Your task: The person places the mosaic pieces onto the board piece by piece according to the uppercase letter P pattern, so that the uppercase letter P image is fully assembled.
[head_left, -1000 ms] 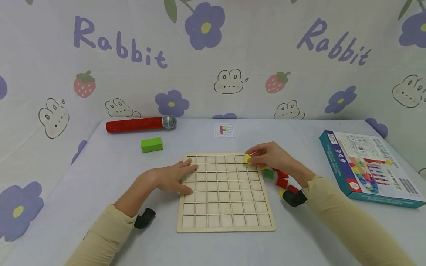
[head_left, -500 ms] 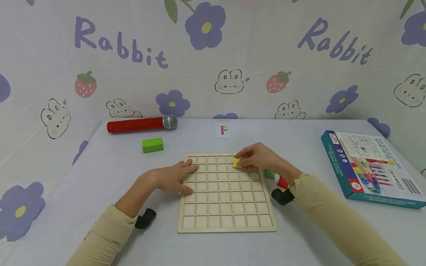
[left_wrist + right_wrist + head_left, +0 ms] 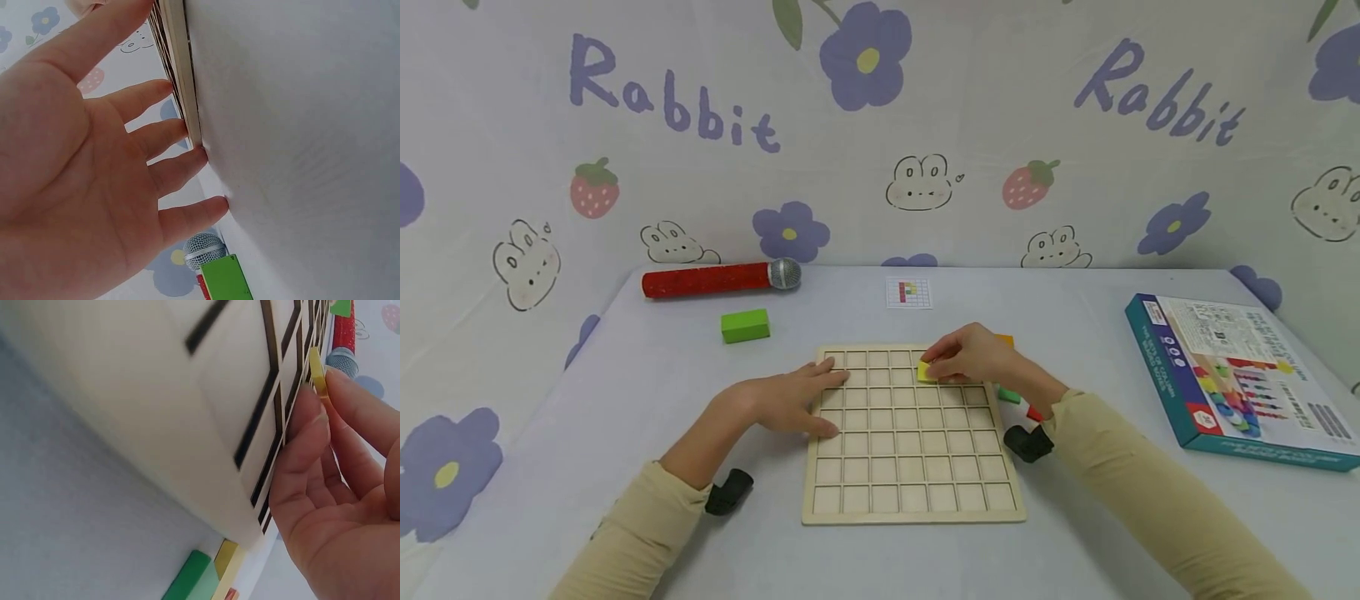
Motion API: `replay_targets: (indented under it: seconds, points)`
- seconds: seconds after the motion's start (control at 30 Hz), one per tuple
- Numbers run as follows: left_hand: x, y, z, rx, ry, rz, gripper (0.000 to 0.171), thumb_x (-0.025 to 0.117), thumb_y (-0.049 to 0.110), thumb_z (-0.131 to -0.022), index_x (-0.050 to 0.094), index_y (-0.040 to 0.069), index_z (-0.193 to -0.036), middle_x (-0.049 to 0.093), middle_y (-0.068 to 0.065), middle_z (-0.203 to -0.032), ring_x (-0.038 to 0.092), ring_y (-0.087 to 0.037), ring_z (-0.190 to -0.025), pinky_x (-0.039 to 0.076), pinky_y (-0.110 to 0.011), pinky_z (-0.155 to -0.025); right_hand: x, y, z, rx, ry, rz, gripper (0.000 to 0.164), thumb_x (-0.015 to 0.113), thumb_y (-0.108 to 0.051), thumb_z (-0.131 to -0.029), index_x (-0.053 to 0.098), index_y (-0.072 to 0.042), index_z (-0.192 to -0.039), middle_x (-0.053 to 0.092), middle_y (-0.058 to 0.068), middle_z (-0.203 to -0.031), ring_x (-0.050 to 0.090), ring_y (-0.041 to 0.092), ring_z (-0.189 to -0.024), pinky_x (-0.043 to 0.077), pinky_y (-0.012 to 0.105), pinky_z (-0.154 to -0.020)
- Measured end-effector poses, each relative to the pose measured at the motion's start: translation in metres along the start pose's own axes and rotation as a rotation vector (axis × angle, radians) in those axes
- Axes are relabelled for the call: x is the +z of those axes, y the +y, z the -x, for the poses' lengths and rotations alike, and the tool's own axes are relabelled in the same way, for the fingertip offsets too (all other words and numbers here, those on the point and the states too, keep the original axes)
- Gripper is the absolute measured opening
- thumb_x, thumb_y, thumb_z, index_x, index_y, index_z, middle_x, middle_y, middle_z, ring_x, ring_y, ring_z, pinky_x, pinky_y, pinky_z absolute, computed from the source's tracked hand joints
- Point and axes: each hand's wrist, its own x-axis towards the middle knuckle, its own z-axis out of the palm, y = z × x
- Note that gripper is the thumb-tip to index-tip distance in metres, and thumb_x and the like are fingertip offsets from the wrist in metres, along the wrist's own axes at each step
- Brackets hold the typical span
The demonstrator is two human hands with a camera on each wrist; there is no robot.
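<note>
A wooden grid board (image 3: pixel 914 518) with square cells lies flat on the white table. My left hand (image 3: pixel 786 402) rests at its left side, fingers spread; in the left wrist view the fingertips (image 3: pixel 197 155) touch the board's edge and the tabletop. Between thumb and fingers, my right hand (image 3: pixel 973 354) pinches a small yellow square block (image 3: pixel 924 372) at the second row of cells from the back. In the right wrist view the yellow block (image 3: pixel 317 372) stands at the grid, partly covered by the fingertips.
Right of the board lie a green block (image 3: pixel 1009 395), a red block (image 3: pixel 1034 413) and an orange block (image 3: pixel 1004 340), partly hidden by the right arm. Behind are a coloured grid card (image 3: pixel 908 292), a red microphone (image 3: pixel 707 282) and a green block (image 3: pixel 746 326). A flat box (image 3: pixel 1240 375) lies right.
My right hand has moved left over the board with the yellow block, from its back right corner to a cell farther in. The left hand has stayed in place.
</note>
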Motion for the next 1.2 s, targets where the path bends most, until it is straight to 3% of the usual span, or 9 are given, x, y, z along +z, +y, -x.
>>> replay_targets:
  seconds: [0.23,0.5,0.73,1.0,1.2]
  points:
    - [0.0,0.0,0.0,0.0,0.002,0.003,0.078,0.064,0.038,-0.091,0.023,0.013,-0.153,0.008,-0.013,-0.158,0.005,-0.03,-0.144,0.015,-0.051,-0.111,0.0,-0.001,0.0,-0.018,-0.013,-0.012,0.023,0.068,-0.009,-0.089,0.069,0.003,-0.108,0.068,0.007,-0.089,0.053,0.014,-0.065,0.045,0.022,-0.058]
    - [0.0,0.0,-0.002,-0.013,0.0,0.005,0.078,0.064,0.038,-0.091,0.023,0.014,-0.153,0.008,-0.011,-0.158,0.005,-0.029,-0.144,0.015,-0.051,-0.111,-0.007,0.003,-0.001,-0.002,-0.07,-0.023,0.035,0.063,-0.023,-0.094,0.064,0.0,-0.12,0.069,0.007,-0.098,0.061,0.019,-0.086,0.051,0.029,-0.076]
    - [0.0,0.001,-0.002,-0.013,0.003,0.005,0.078,0.064,0.037,-0.091,0.023,0.014,-0.153,0.009,-0.011,-0.158,0.005,-0.03,-0.144,0.015,-0.051,-0.111,-0.026,0.015,0.003,-0.001,-0.135,-0.16,0.046,0.05,-0.032,-0.1,0.055,0.002,-0.13,0.061,0.014,-0.119,0.058,0.025,-0.105,0.048,0.033,-0.09]
    - [-0.001,0.002,-0.001,-0.013,0.0,0.014,0.078,0.064,0.037,-0.091,0.023,0.014,-0.153,0.007,-0.011,-0.158,0.005,-0.029,-0.144,0.015,-0.051,-0.111,-0.052,0.026,0.014,-0.036,-0.094,-0.332,0.053,0.044,-0.029,-0.103,0.041,0.009,-0.138,0.049,0.026,-0.131,0.049,0.034,-0.12,0.042,0.035,-0.098]
    - [-0.001,0.003,0.001,-0.013,0.004,0.018,0.078,0.064,0.037,-0.091,0.023,0.013,-0.153,0.008,-0.012,-0.158,0.005,-0.03,-0.144,0.015,-0.052,-0.111,-0.064,0.04,0.018,-0.033,-0.048,-0.361,0.055,0.043,-0.03,-0.103,0.034,0.008,-0.142,0.043,0.027,-0.136,0.043,0.036,-0.127,0.039,0.035,-0.1]
